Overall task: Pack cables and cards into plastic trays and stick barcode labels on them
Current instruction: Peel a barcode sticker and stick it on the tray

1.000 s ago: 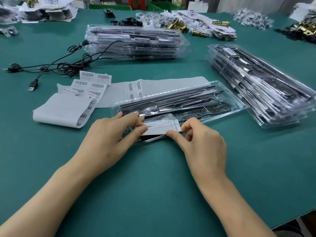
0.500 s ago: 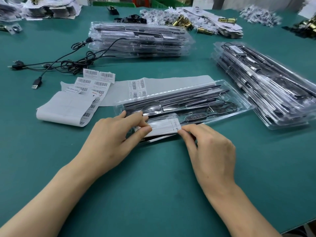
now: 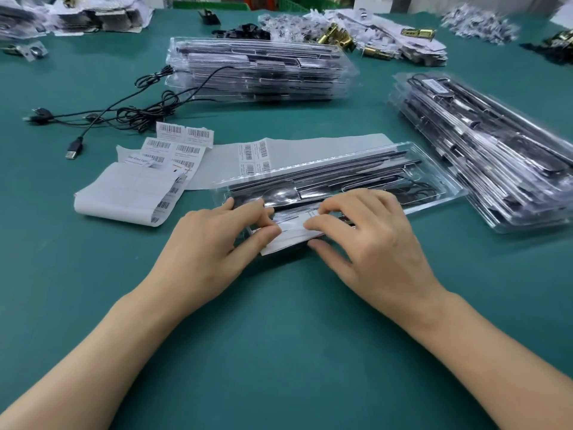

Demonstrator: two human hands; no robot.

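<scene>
A long clear plastic tray [image 3: 434, 178] with black parts and a cable inside lies slanted in the middle of the green table. At its near left end sits a white card [image 3: 290, 238]. My left hand [image 3: 214, 243] pinches the card's left edge between thumb and fingers. My right hand [image 3: 369, 240] lies over the card's right part, fingers curled down on it and thumb under its near edge. Sheets of barcode labels [image 3: 176, 150] lie to the left of the tray, and a long backing strip [image 3: 310, 150] runs behind it.
Two stacks of filled clear trays stand at the back centre [image 3: 260, 72] and on the right [image 3: 483, 150]. Loose black USB cables [image 3: 102, 116] lie at the left. Piles of cards, brass parts [image 3: 335, 35] and bags line the far edge.
My right hand slid left from the card's right corner to cover its right half. The left hand kept its pinch. The view shifted slightly closer.
</scene>
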